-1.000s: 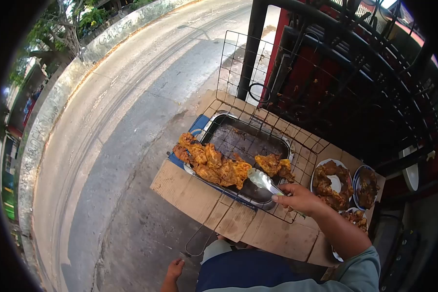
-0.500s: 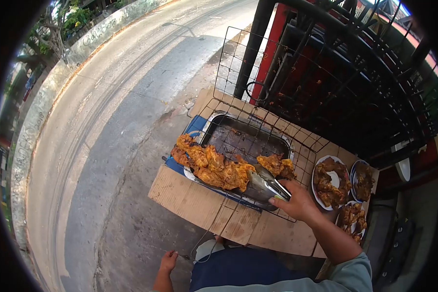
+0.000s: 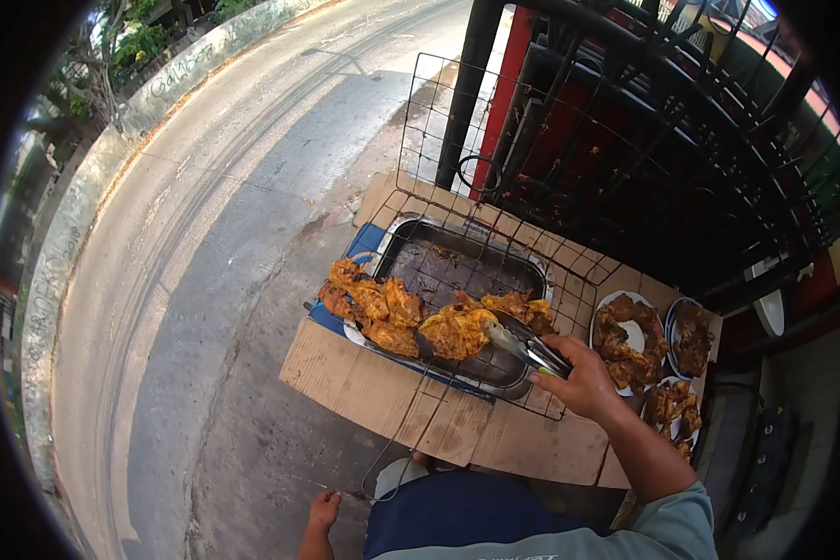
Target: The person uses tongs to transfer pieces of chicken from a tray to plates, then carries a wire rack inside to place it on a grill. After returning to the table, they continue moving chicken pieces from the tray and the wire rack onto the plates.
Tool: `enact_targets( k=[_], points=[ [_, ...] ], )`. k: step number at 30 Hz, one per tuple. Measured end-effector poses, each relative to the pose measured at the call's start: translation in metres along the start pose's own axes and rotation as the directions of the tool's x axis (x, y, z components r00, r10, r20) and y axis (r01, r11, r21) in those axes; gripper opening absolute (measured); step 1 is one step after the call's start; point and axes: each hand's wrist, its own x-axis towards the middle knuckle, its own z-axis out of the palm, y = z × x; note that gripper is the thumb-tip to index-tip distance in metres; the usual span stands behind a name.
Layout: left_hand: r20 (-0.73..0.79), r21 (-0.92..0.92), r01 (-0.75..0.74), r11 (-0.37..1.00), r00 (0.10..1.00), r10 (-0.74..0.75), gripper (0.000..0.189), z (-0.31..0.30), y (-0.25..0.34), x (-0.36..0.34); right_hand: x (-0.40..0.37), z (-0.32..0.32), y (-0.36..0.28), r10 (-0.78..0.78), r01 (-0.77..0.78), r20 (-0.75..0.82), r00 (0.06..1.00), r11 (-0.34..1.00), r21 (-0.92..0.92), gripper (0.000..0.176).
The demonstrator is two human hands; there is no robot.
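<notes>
My right hand [image 3: 583, 381] is closed around metal tongs [image 3: 530, 350]. Their tips meet a yellow-orange piece of grilled chicken [image 3: 459, 333], which lies on the lower half of an opened wire grill basket [image 3: 569, 322]. Left of it are more chicken pieces [image 3: 373, 301], browned at the edges, and another piece [image 3: 523, 310] lies just behind the tongs. Under the wires sits a metal tray [image 3: 467, 257] with a dark, stained bottom. Low in view, my left hand [image 3: 323, 511] is closed near the basket's looped wire handle [image 3: 375, 490]; a thin item juts from its fingers, too small to name.
Plates of cooked chicken [image 3: 630, 341] stand at the right on cardboard [image 3: 373, 383] that covers the table. The basket's raised half [image 3: 439, 121] leans toward a black metal gate [image 3: 644, 121]. A street [image 3: 196, 233] runs along the left.
The chicken piece at the tongs has come apart from the left group and shifted, now showing a browner, yellow side. My right hand has turned slightly. The camera view has shifted a little.
</notes>
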Motion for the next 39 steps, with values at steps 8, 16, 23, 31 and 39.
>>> enact_targets(
  k=[8,16,23,31,39],
  points=[
    [0.016,0.068,-0.020,0.997,1.000,0.019,0.055,0.006,-0.011,-0.002,-0.023,-0.006,0.013,-0.092,0.082,-0.099,0.991,0.991,-0.105,0.059],
    [-0.001,-0.042,-0.085,0.995,0.996,0.085,0.054,0.019,-0.001,-0.010,-0.043,-0.019,0.023,0.457,-0.503,0.264,0.849,0.853,0.141,0.068],
    [0.012,0.002,-0.052,0.999,0.999,0.052,0.055,0.015,-0.009,0.001,-0.036,0.002,0.023,0.350,-0.381,0.178,0.920,0.907,0.180,0.071],
    [0.022,-0.017,-0.058,0.998,0.998,0.059,0.054,0.012,-0.008,0.006,-0.045,0.008,0.015,0.304,-0.313,0.123,0.945,0.947,0.067,0.068],
    [0.011,-0.033,-0.045,0.998,0.999,0.046,0.055,0.007,-0.005,0.008,-0.027,0.023,0.034,0.380,-0.424,0.190,0.905,0.830,0.362,0.063]
  ],
)
